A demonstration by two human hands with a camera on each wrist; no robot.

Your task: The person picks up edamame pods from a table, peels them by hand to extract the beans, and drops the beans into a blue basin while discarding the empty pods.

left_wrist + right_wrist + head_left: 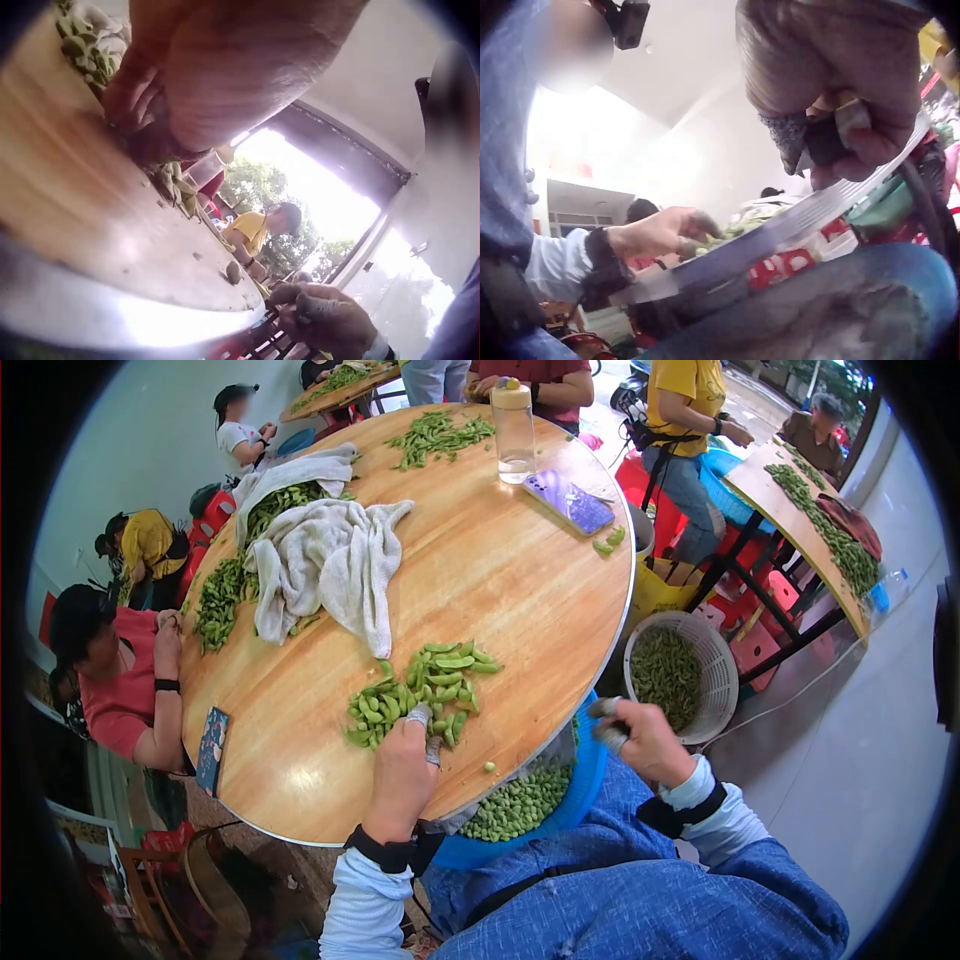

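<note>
My left hand [402, 780] is at the near side of a pile of green pods [440, 678] on the round wooden table; its wrapped thumb and a wrapped finger stand apart at the pods. In the right wrist view that left hand [656, 234] reaches down to the pods over the table edge. My right hand [650, 742] hangs off the table's edge, right of a blue basin [592, 760] of shelled beans [518, 805]. Wrappings cover some of its curled fingers [786, 135]; no pod shows in them.
On the table [480, 570] lie towels [325, 565] over more pods, a bottle [514, 435], a purple phone [570, 500] and a dark patterned phone [212, 750]. A white basket [728, 670] of pods stands right of the table. Several people work around; one in pink [125, 690] sits left.
</note>
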